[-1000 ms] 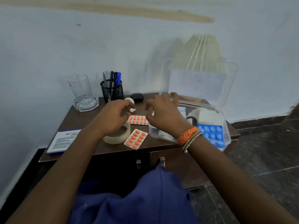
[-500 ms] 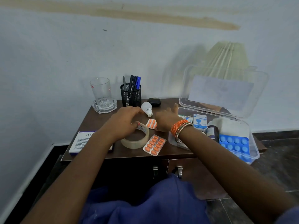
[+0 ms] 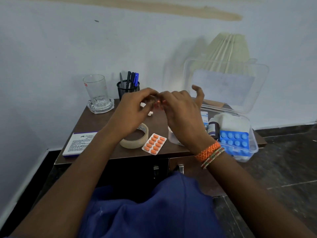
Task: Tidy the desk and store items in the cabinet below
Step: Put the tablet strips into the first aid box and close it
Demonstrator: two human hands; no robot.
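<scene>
A: Holding a small orange blister strip (image 3: 158,104) up between both hands, by the look of it. The left hand (image 3: 133,111) and right hand (image 3: 182,114) meet above the back of the surface (image 3: 159,124), fingers (image 3: 149,93) curled in, pinching the strip from either side. It's blurred, so the exact grip is hard to read.

B: How much of the tidying is done?

A: Little, I'd judge. The clear plastic box (image 3: 247,148) at the right stands with its lid up and already holds a blue blister pack (image 3: 234,137), a small dark bottle (image 3: 213,128), something white and a little carton.

B: And what's left out?

A: A roll of tape (image 3: 135,142) near the front edge, an orange blister pack (image 3: 154,143) just beside it, a white-and-purple box (image 3: 78,141) at the left corner, a glass (image 3: 96,91) standing in a glass ashtray (image 3: 100,107), and a mesh pen holder (image 3: 127,89) at the back. Something small and white shows below the hands; I can't tell what.

B: The cabinet?

A: Its doors (image 3: 181,170) below look closed, so nothing seems stored yet.
</scene>
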